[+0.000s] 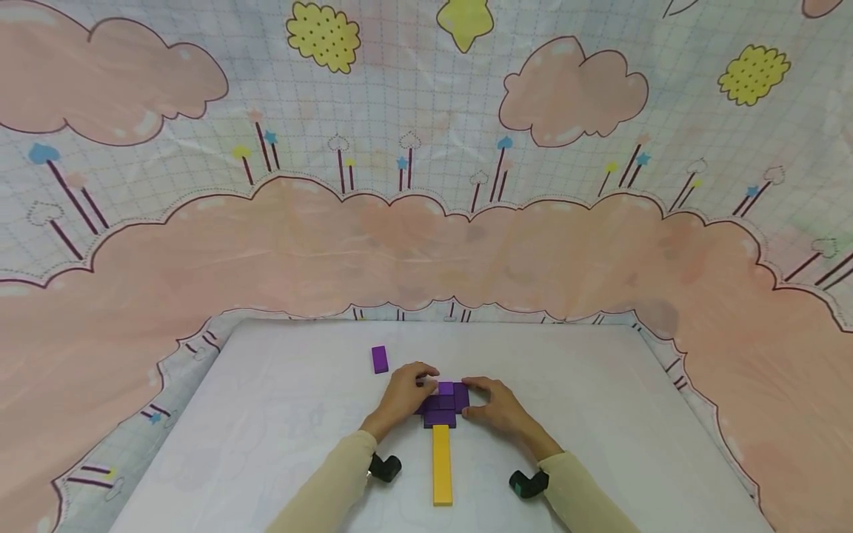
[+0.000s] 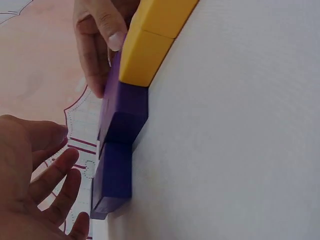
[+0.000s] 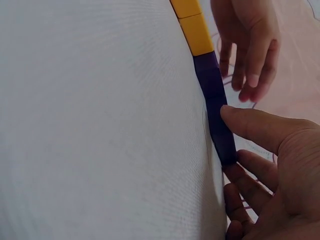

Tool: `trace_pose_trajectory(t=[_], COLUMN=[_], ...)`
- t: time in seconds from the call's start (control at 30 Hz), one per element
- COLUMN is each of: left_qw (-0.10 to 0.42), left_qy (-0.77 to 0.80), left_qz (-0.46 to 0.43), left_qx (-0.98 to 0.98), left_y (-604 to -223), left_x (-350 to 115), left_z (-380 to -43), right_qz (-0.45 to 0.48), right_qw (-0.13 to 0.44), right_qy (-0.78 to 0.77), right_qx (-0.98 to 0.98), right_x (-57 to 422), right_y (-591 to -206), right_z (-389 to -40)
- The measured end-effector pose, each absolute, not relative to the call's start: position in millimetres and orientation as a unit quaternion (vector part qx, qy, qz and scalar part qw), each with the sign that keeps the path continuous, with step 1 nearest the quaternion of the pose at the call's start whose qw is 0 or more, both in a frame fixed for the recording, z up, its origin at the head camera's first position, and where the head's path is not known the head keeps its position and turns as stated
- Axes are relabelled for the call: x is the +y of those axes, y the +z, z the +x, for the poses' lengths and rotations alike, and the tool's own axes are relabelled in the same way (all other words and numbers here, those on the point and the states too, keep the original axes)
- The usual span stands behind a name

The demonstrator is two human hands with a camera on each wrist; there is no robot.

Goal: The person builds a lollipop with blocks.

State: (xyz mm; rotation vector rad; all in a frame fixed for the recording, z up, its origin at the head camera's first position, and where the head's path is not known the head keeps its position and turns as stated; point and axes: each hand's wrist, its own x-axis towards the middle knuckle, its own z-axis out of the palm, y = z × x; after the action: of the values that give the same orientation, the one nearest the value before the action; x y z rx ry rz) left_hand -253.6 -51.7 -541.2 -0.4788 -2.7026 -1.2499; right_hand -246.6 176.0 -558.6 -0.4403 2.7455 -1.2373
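Several purple blocks [image 1: 440, 418] lie flat on the white table in a tight cluster, with a strip of yellow blocks [image 1: 443, 466] running from it toward me. My right hand [image 1: 496, 403] pinches the purple block [image 1: 461, 397] on the cluster's right side, thumb at its near end and fingers at its far end. Over the left side hovers my left hand [image 1: 406, 392], its fingers loosely bent. In the left wrist view that hand [image 2: 37, 175] stands apart from the purple side blocks [image 2: 115, 172] and holds nothing. It hides part of the cluster in the head view.
One loose purple block [image 1: 380, 359] lies farther back, to the left of the cluster. The white table [image 1: 280, 385] ends at a cloth backdrop [image 1: 426, 252] printed with clouds and stars. Black wrist cameras [image 1: 385, 468] sit at both cuffs.
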Motion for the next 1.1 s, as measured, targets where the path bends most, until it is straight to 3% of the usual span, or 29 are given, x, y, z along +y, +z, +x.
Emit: trace_pose_trajectory(t=[0.33,0.8,1.1], left_qw=[0.086,0.143,0.133], left_qy=[-0.457,-0.468,-0.495], left_qz=[-0.164,-0.138,-0.110], left_qx=[-0.870,-0.861,-0.852], left_y=[-524.7,-532.5,-543.8], left_x=[-67.1,-90.2,-94.8], left_z=[-247.7,-251.5,-258.2], right_qz=[-0.126,-0.136,-0.142], right_qw=[0.056,0.050,0.050], right_qy=[-0.403,-0.407,-0.411], right_qx=[0.905,0.902,0.899], right_x=[176.3,176.7,177.4], right_y=[-560.0,-559.0,-560.4], right_z=[-245.9,-245.1,-245.6])
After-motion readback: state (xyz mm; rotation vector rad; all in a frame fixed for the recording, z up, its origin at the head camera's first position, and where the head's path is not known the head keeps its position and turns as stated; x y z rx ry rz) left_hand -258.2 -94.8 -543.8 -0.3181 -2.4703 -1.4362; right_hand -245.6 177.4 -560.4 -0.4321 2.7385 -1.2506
